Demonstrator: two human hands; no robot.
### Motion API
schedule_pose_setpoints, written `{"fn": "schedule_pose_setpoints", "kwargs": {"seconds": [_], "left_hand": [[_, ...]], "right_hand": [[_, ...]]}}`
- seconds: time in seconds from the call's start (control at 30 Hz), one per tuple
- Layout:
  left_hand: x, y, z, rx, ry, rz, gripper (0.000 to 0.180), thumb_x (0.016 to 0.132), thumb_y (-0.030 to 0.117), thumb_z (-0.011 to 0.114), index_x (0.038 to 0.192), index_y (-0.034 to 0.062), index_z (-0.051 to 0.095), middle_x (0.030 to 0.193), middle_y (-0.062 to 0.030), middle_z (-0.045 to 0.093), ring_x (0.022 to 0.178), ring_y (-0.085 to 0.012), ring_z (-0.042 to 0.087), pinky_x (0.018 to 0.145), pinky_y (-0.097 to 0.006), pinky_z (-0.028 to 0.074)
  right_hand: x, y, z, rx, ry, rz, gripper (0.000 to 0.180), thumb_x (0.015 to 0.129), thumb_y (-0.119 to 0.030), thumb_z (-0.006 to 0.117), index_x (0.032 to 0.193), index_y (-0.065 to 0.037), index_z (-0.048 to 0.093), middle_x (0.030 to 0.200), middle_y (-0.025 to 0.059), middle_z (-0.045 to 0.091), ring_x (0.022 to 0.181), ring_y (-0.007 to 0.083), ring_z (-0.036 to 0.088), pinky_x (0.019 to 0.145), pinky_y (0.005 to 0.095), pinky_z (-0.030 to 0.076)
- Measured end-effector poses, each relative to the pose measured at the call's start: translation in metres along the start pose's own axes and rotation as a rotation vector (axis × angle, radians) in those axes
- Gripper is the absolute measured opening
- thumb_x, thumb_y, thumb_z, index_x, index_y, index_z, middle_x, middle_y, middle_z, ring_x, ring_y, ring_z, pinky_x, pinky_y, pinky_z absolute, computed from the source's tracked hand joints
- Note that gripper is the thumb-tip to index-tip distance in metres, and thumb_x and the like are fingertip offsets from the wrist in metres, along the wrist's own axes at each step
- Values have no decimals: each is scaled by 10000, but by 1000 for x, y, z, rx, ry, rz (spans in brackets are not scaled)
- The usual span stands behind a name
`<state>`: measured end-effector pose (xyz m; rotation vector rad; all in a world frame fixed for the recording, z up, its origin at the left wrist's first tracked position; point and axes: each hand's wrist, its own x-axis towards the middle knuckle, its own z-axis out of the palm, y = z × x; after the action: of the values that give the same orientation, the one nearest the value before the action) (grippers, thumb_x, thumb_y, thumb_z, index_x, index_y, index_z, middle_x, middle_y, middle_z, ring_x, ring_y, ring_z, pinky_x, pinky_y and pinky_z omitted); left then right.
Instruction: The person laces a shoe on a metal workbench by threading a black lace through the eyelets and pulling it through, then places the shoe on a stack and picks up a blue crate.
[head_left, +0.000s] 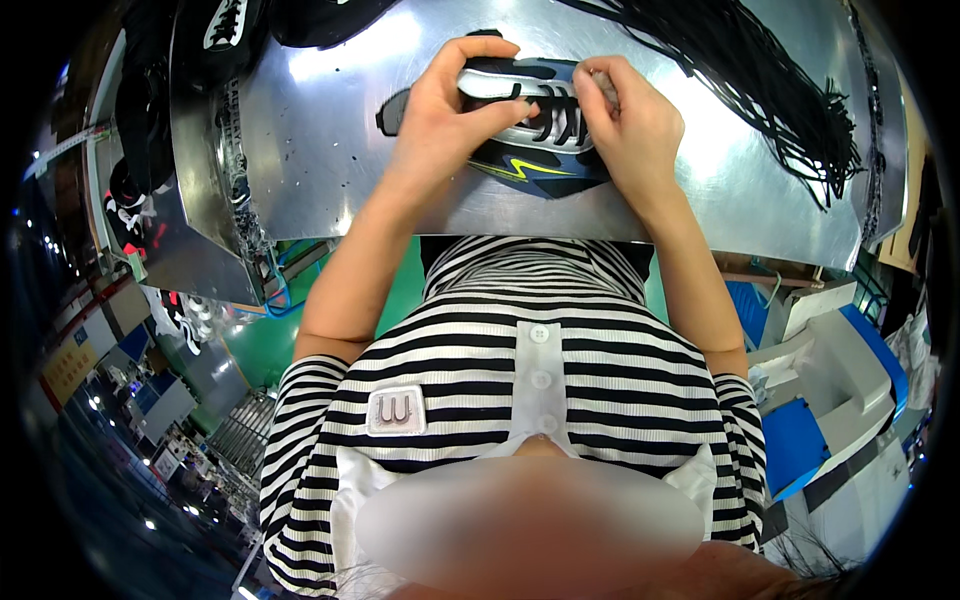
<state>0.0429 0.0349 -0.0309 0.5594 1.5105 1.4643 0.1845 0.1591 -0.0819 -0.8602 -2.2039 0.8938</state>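
Note:
A dark blue and grey sneaker [535, 172] with a yellow zigzag on its side lies across the metal table in front of me. My left hand [450, 110] is closed around its left part, fingers at the far side and thumb pressed on the lacing. Black shoelace [545, 118] crosses the silver-grey middle of the shoe in several rows. At the right end of these rows, my right hand [630, 120] pinches with thumb and forefinger at the lace. The pinched bit itself is mostly hidden by the fingers. A dark loop-shaped part [391, 114] sticks out left of my left hand.
A thick bundle of loose black laces [760, 85] spreads over the far right of the metal table [310, 180]. More black shoes [225, 30] stand at the far left. Below the table on the right is a grey and blue bin [835, 375]. Other shoes [180, 315] show at lower left.

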Motion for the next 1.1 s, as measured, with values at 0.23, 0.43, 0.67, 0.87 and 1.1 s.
{"fn": "schedule_pose_setpoints", "kwargs": {"seconds": [0.23,0.43,0.67,0.87,1.1], "left_hand": [[2,8,-11,19,-68,-96,343,924,166,649,1225,20,574,950,-86,707,874,-112,654,829,-241,502],[5,3,-10,43,-71,-86,325,955,262,617,1178,26,612,912,-58,689,844,-86,618,761,-223,479],[15,2,-6,31,39,-99,416,975,374,592,1177,12,613,939,-64,654,908,-132,616,846,-264,476],[20,-1,-3,107,22,-39,455,1002,394,544,1273,28,550,1015,-101,643,981,-170,612,903,-294,471],[16,1,-1,191,-58,-13,421,1035,376,479,1332,79,489,994,-97,657,980,-144,608,903,-282,468]], "right_hand": [[5,-5,-15,250,-28,-115,247,805,-120,752,1047,-162,731,738,-7,661,514,91,550,481,242,432],[13,-6,-8,-2,-107,-539,273,726,-69,742,988,-132,700,713,-4,612,579,160,596,510,276,459],[-16,-38,-12,406,-83,-641,272,689,-3,701,945,-91,713,634,19,569,482,162,531,452,290,419],[-27,-34,-13,321,-217,-374,307,725,-52,753,1026,-93,708,645,28,560,508,166,523,456,273,400],[-40,-22,-31,523,-232,350,182,846,-168,753,979,-47,728,749,38,690,633,37,563,568,222,449]]}}
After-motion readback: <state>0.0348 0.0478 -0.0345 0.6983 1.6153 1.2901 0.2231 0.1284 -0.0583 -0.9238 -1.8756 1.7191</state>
